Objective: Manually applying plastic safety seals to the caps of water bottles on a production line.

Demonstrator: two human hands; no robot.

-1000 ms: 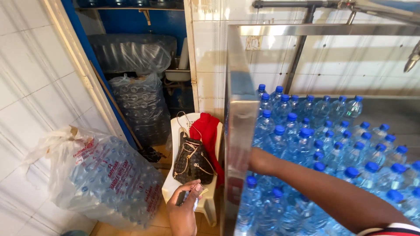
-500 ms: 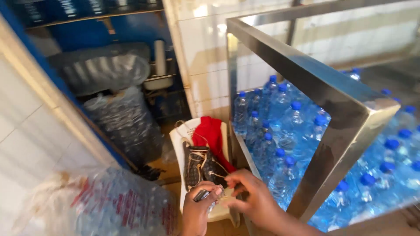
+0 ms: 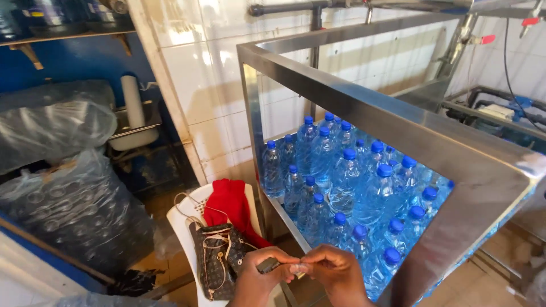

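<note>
Together, both hands [image 3: 296, 273] pinch a small dark object [image 3: 267, 265] and clear wrap [image 3: 300, 267].

A tiled workroom with a steel-framed enclosure and a blue back wall

White glazed wall tiles [image 3: 196, 68] fill the upper middle of the frame and run behind a stainless steel frame [image 3: 364, 108] that crosses from centre to lower right, bright with daylight. At upper left a blue wall [image 3: 74, 62] carries a dark shelf [image 3: 62, 31]; below it sit large clear plastic sacks [image 3: 68, 210]. A white plastic chair [image 3: 185, 227] stands at lower centre on a brownish floor [image 3: 165, 267]. Metal pipes [image 3: 318, 8] run along the top edge, with valves at upper right
</note>
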